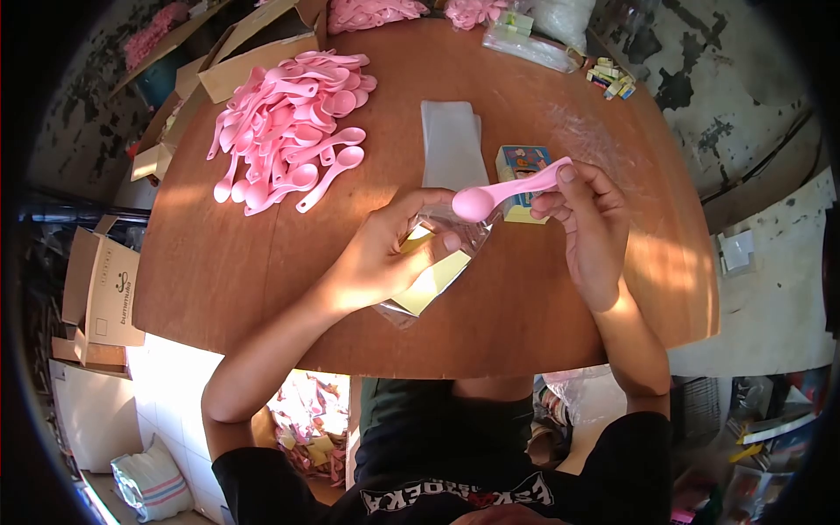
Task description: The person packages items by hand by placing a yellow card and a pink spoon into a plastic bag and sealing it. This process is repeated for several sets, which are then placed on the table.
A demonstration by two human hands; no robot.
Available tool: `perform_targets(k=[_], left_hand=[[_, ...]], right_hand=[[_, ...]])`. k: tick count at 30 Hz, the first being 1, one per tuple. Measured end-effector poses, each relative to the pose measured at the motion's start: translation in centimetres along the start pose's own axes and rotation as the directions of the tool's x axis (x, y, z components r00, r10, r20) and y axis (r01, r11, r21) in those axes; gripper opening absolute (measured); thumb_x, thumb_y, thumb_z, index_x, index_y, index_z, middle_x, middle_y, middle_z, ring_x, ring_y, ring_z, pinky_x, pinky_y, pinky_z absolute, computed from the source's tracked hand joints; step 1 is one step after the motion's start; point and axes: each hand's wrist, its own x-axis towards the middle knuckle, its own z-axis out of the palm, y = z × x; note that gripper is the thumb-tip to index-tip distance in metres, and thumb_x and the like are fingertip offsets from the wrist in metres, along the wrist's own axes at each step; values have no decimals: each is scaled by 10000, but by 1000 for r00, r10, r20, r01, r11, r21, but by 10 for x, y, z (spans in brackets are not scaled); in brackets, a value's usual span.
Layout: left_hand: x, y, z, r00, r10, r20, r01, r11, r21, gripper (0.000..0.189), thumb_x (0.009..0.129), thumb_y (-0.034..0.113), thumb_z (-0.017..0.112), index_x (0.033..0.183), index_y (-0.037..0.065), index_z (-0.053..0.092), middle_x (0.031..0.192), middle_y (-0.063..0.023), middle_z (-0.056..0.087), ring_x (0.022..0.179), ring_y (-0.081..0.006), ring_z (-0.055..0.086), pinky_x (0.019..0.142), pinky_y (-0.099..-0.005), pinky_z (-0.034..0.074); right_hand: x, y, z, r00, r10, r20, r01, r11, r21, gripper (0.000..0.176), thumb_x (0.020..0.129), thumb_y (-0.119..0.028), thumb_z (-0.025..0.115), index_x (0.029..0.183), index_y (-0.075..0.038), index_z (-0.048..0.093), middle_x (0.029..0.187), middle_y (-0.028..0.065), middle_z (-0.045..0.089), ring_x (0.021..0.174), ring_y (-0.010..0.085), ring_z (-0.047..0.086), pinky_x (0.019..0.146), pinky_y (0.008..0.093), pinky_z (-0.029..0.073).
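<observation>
My right hand (593, 223) pinches a pink plastic spoon (516, 187) by the end of its handle, and the bowl points left. Its bowl is over the mouth of a clear plastic bag (479, 234). My left hand (381, 258) grips that bag near its upper edge, fingers closed around it. Inside the bag is a pale yellow box or card (429, 284); my fingers partly cover it. Behind the spoon stands a small printed box (527, 159), blue and yellow. Flat clear bags (451, 140) lie stacked on the table just beyond my left hand.
A large pile of pink spoons (293, 122) covers the left of the wooden table (262, 289). An open cardboard box (262, 52) is behind it. Small boxes (611, 77) and plastic packs (529, 51) sit at the far right. Another carton (105, 284) stands at left.
</observation>
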Motion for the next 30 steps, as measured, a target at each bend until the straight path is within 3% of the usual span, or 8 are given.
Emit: perform_targets(k=[5, 13, 15, 18, 20, 23, 27, 30], left_hand=[[0, -1, 2, 1000, 3, 7, -2, 994, -105, 497, 956, 72, 578, 1394, -30, 366, 1130, -108, 648, 1054, -148, 616, 912, -297, 484], [-1, 0, 0, 999, 12, 40, -10, 999, -36, 528, 958, 55, 562, 1425, -25, 328, 1111, -115, 657, 1026, -146, 623, 915, -285, 465], [-1, 0, -1, 999, -28, 46, 27, 1000, 7, 528, 957, 54, 564, 1422, -28, 330, 1086, -115, 666, 1024, -146, 622, 915, -288, 465], [0, -5, 0, 995, 89, 36, -88, 996, -15, 529, 958, 69, 571, 1418, -36, 331, 1023, -96, 682, 1007, -123, 612, 912, -280, 457], [-2, 1, 0, 998, -62, 25, 60, 997, 56, 539, 961, 97, 581, 1416, -41, 328, 988, -83, 691, 996, -113, 609, 915, -276, 450], [-3, -2, -6, 993, -99, 65, 92, 991, 94, 523, 963, 115, 587, 1404, -41, 354, 1023, -81, 683, 993, -110, 605, 922, -278, 448], [-3, -2, -3, 995, -78, 64, 73, 994, 82, 503, 960, 128, 596, 1387, -42, 391, 1049, -87, 674, 1004, -118, 601, 923, -282, 450], [-2, 9, 3, 984, -171, 44, 167, 982, 92, 493, 957, 132, 604, 1378, -41, 415, 1081, -87, 664, 1017, -111, 592, 923, -278, 448]], right_hand=[[1, -2, -1, 1000, -6, -17, 6, 1000, -19, 230, 951, -181, 623, 1015, 38, 646, 815, 111, 701, 677, 135, 664, 663, 277, 556], [2, 3, -4, 980, 189, 66, -196, 972, 132, 203, 951, -200, 622, 961, 1, 649, 803, 82, 686, 674, 129, 658, 642, 277, 544], [2, 4, -3, 982, 182, 51, -186, 978, 90, 200, 950, -200, 623, 959, -1, 649, 808, 83, 687, 675, 127, 658, 642, 276, 543], [0, 4, -2, 989, 143, 37, -144, 989, 23, 198, 948, -201, 626, 957, -4, 650, 815, 84, 689, 676, 123, 658, 641, 273, 545], [0, 3, -2, 993, 114, 41, -114, 993, 0, 200, 947, -202, 627, 957, -4, 650, 816, 85, 690, 676, 121, 658, 641, 270, 547], [0, 2, -3, 983, 160, 91, -168, 981, 94, 206, 944, -206, 634, 962, -1, 650, 822, 89, 693, 673, 122, 661, 643, 267, 555], [-4, 4, 4, 992, 99, 77, -96, 995, -33, 197, 950, -180, 626, 972, 14, 646, 837, 89, 694, 690, 118, 658, 651, 262, 552], [-7, 6, 8, 994, 1, 107, 7, 997, -75, 166, 949, -139, 624, 989, 22, 644, 849, 84, 693, 707, 106, 647, 658, 253, 541]])
